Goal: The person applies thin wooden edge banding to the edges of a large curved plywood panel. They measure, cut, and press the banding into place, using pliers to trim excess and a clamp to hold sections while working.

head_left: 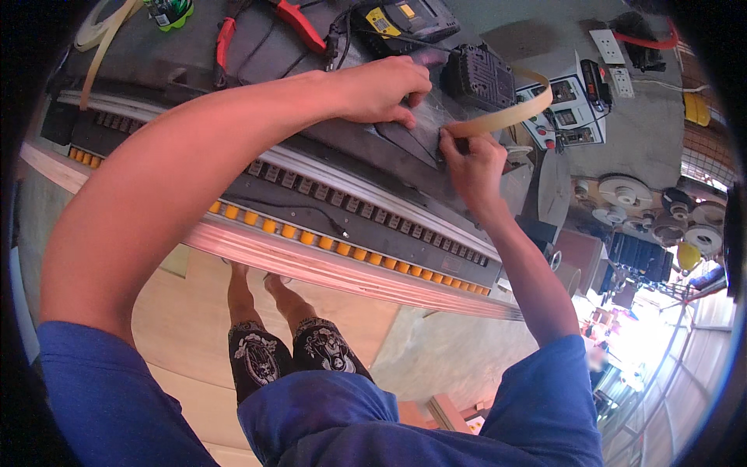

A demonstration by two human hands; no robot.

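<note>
My right hand [476, 161] pinches the end of a pale edge-banding strip [504, 119], which curls up and back beyond my fingers. Across the dark machine top [334, 144], my left hand [387, 89] is closed, its fingers curled and the thumb bent toward them. Whatever it may hold is hidden. A thin dark line [408, 144] runs on the surface between both hands. Just beyond the left hand lie a black ribbed battery pack [480, 76] and a black and yellow charger [408, 22].
Red-handled pliers [299, 25] lie at the back left, near a loose banding coil [109, 31]. A row of yellow rollers [327, 243] lines the machine's near side, above a layered board edge [350, 279]. A control panel [572, 113] and wheel-shaped parts [625, 192] are to the right.
</note>
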